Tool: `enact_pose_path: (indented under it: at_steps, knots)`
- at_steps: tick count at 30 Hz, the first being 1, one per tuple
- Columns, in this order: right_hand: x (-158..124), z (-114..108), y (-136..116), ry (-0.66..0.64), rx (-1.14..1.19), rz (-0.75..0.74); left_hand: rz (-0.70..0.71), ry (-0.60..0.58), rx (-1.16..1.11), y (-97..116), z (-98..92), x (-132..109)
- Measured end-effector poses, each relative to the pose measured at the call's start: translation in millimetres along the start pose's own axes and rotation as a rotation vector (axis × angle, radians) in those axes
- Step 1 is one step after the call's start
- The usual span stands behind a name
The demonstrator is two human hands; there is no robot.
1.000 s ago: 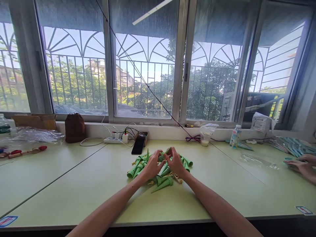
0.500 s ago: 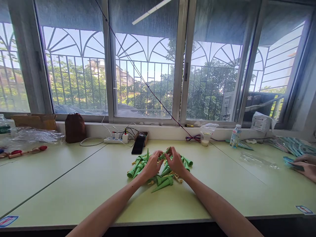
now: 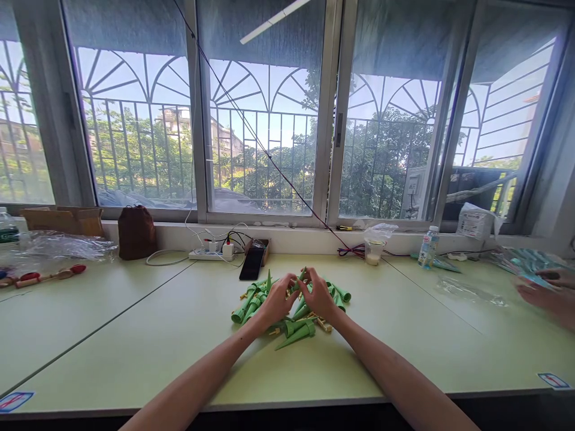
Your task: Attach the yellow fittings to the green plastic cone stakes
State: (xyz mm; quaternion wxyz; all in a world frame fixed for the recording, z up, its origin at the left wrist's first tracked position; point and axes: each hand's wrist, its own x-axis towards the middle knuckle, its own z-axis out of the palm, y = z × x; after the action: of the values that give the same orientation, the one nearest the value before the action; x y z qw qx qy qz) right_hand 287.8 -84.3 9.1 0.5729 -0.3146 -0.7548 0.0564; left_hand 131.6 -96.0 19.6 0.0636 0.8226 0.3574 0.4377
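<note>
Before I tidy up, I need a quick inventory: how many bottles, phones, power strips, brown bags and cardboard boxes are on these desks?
Bottles: 2
Phone: 1
Power strip: 1
Brown bag: 1
Cardboard box: 1
Green cones: tangled heap, not counted
Total: 6, heap aside
</note>
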Motion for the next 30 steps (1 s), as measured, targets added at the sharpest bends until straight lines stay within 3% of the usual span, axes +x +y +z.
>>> enact_pose_path:
  at_steps: [12,20,30]
  knots:
    - [-0.2,0.0,-2.5,-0.045,0.027,-0.002,-0.004,-0.022,-0.028,2.3,-0.2,-0.3]
    - [5.0,-0.3,5.2,-0.017,0.048,0.029,-0.037,0.049,0.089,-1.2,-2.1,1.7]
    - [12.9,-4.6,23.2,0.081,-0.095,-0.047,-0.065,0.143,0.165,-12.6,-0.8,3.5]
